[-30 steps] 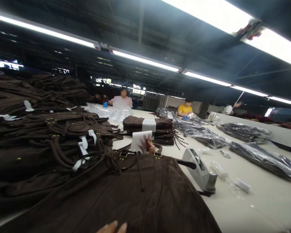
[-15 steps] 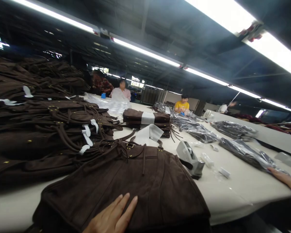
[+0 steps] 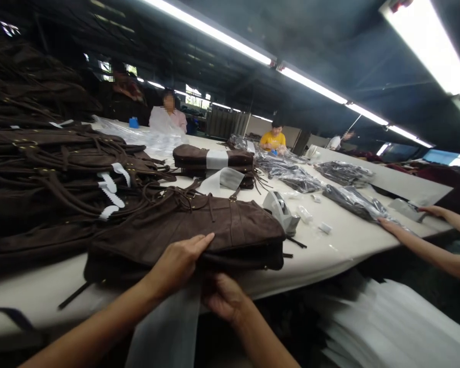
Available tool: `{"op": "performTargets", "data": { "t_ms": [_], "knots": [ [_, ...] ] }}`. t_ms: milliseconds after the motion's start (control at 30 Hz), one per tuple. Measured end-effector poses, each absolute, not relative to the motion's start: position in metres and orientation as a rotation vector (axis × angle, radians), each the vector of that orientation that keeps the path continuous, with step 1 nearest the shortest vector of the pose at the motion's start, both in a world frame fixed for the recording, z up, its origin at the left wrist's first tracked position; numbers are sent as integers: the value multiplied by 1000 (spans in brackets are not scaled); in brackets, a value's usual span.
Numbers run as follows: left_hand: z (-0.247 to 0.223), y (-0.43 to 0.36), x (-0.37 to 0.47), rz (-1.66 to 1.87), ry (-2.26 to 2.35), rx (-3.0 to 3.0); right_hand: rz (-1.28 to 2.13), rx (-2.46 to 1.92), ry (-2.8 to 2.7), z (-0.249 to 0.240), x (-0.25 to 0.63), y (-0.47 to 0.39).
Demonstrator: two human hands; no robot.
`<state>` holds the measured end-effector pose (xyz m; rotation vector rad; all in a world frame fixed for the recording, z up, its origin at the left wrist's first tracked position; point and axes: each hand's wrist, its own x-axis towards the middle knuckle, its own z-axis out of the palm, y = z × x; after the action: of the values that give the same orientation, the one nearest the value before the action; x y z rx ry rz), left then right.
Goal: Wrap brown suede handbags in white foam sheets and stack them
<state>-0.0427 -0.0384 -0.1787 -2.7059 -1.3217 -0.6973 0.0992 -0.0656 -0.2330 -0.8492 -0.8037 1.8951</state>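
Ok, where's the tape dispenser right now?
In the head view the tape dispenser stands on the table, right of the brown bag under the left hand.
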Motion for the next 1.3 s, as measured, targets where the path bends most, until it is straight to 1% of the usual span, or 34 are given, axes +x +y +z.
{"op": "performTargets", "data": {
  "t_ms": [67,133,233,367,467,533,600,700,767,867,933,1067,1133,1200,1267,1300],
  "knots": [
    [-162,-35,-42,-628,-1376,-2803,1999,-923,-631,-243,95,-83],
    [-152,-33,-45,-591,-1411,-2843,1977,-984,-499,-246,96,-96],
    [-144,-37,-51,-577,-1410,-2849,1776,-979,-470,-238,111,-107],
    [-147,-48,-50,-543,-1339,-2830,1551,-953,-588,-229,135,-128],
    [-155,-59,-40,-455,-1311,-2841,1525,-1001,-812,-239,140,-158],
    [-162,-65,-32,-381,-1323,-2852,1410,-989,-1057,-247,137,-178],
    [-166,-69,-25,-317,-1360,-2872,1162,-962,-1379,-251,134,-187],
    [-169,-72,-19,-283,-1425,-2933,708,-1017,-1865,-247,137,-176],
    [-168,-71,-17,-307,-1469,-2965,446,-1053,-2107,-241,144,-157],
    [-164,-63,-20,-362,-1560,-2946,194,-939,-2433,-226,161,-129],
    [-161,-55,-22,-401,-1617,-2923,93,-835,-2588,-210,171,-118],
    [-156,-40,-25,-453,-1673,-2961,-1,-695,-2760,-168,178,-117],
    [-156,-37,-24,-466,-1657,-3000,-95,-660,-2758,-151,174,-121],
    [-159,-37,-23,-527,-1650,-3014,-229,-694,-2644,-141,168,-124],
    [-165,-37,-21,-684,-1721,-2999,-289,-770,-2458,-133,163,-120],
    [-169,-38,-20,-774,-1774,-2986,-250,-840,-2360,-130,161,-115]
  ]
}}
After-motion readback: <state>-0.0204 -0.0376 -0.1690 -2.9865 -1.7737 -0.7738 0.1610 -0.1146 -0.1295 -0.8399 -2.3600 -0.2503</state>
